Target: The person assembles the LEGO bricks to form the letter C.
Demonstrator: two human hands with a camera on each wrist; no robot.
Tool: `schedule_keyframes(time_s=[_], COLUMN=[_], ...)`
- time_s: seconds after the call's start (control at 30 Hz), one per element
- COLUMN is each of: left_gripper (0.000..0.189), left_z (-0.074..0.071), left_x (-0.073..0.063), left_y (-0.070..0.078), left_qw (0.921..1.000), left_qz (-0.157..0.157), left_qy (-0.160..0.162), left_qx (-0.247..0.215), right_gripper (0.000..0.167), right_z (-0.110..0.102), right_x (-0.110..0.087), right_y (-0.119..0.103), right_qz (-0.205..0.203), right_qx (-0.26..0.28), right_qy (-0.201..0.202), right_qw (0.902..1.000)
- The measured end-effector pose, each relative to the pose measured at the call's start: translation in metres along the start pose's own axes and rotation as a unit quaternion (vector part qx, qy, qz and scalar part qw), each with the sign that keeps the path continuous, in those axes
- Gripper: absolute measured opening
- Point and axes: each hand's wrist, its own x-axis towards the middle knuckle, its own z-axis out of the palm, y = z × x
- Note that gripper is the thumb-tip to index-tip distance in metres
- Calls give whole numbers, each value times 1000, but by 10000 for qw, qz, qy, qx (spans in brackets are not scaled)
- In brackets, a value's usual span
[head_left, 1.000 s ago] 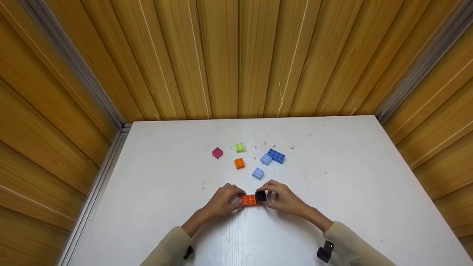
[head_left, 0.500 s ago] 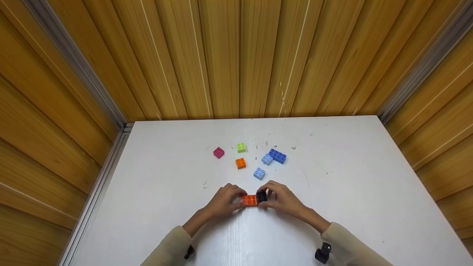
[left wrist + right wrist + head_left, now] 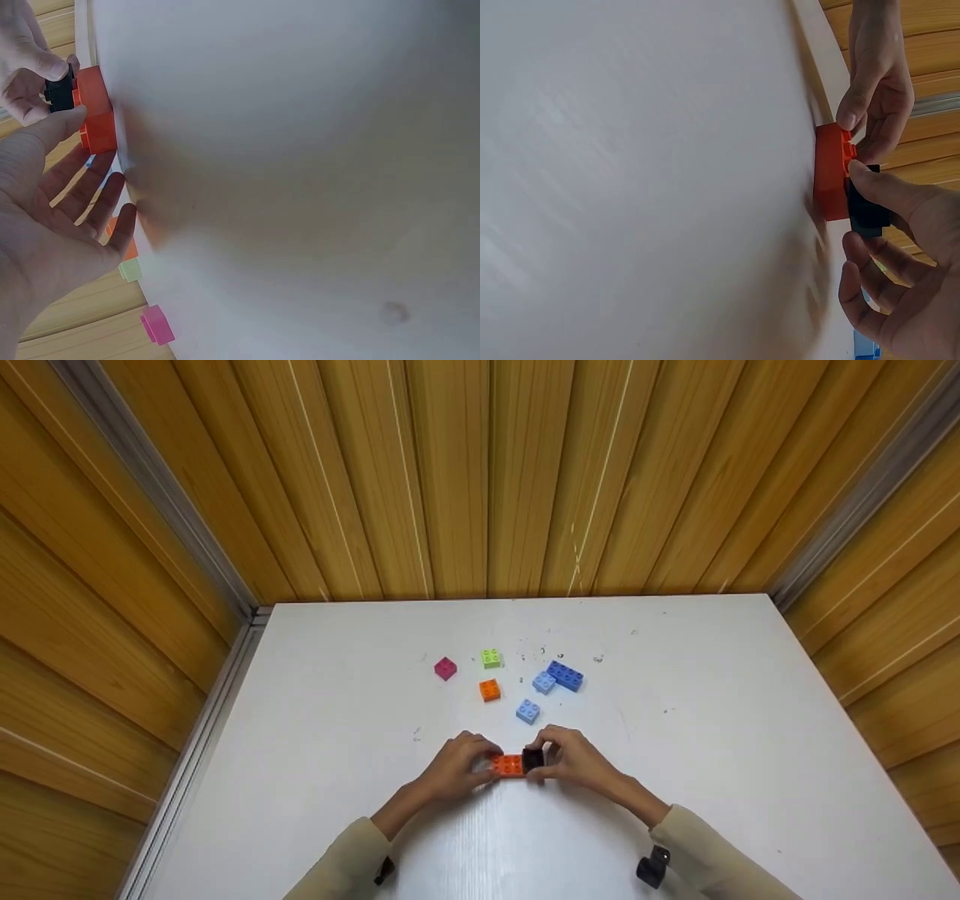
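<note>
A long orange-red toy building brick [image 3: 507,766] lies on the white table near its front, studs up. My left hand [image 3: 455,766] pinches its left end between thumb and fingers. On the brick's right end sits a smaller black brick [image 3: 532,760], pinched by my right hand [image 3: 574,761]. In the right wrist view the black brick [image 3: 866,208] overlaps the stud side of the orange-red brick [image 3: 830,174], my right thumb on one side of it. From the left wrist, the orange-red brick [image 3: 95,110] shows its smooth side.
Beyond the hands lie a light blue brick [image 3: 528,712], an orange brick [image 3: 490,690], a lime brick [image 3: 491,658] and a magenta brick [image 3: 445,668]. Another light blue brick [image 3: 544,682] touches a long dark blue brick [image 3: 565,676]. Wood-patterned walls [image 3: 450,480] enclose the table [image 3: 315,697].
My right hand has turned the black brick slightly and set it further toward the right end of the orange-red brick. My left hand keeps its grip; the other bricks lie as before.
</note>
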Motion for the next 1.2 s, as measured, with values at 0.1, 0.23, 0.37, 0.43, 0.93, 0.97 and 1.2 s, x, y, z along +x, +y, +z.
schedule_keyframes(time_s=[0.1, 0.23, 0.37, 0.43, 0.93, 0.97, 1.2], left_gripper=[29, 29, 30, 30, 29, 29, 29], left_z=[0, 0, 0, 1, 0, -1, -10], left_x=[1, 1, 2, 2, 5, 6, 13], left_y=[0, 1, 2, 2, 1, 0, -13], left_qw=[10000, 10000, 9999, 9999, 10000, 10000, 9875], left_qz=[-9, -46, -108, -122, 26, -1, -139], left_qy=[-27, -46, -63, -56, 1, -70, -339], left_qx=[-26, -51, -62, -49, 32, -15, -1531], right_gripper=[34, 33, 33, 32, 35, 36, 35], right_z=[-1, 0, 0, 0, -6, -6, -3], right_x=[-1, -1, -1, -1, 13, 13, 11], right_y=[-1, -2, -4, -5, -15, -15, -15], right_qz=[48, 44, 105, 159, 554, 582, 749], right_qx=[43, 23, -79, -144, -425, -423, -432], right_qy=[-27, -10, 13, 21, -277, -289, -273], right_qw=[10000, 10000, 9999, 9998, 9972, 9970, 9959])
